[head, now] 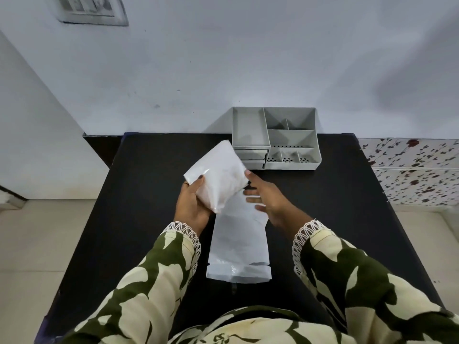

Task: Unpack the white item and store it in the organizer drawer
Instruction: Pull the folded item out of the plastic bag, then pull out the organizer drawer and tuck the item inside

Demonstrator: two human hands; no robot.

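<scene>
Left hand [192, 207] fingers wrapped around white packet [218, 175], right hand [270, 199] fingers spread over flat mailer bag [238, 244], grey organizer [275, 137] beyond on black table [149, 194]

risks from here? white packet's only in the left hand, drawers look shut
1. The white packet is gripped by the left hand alone, at its lower corner; it could slip or sag.
2. The organizer drawers look narrow and closed; the packet may not fit unfolded.
3. The right hand is open above the empty mailer, which could get dragged along.
</scene>
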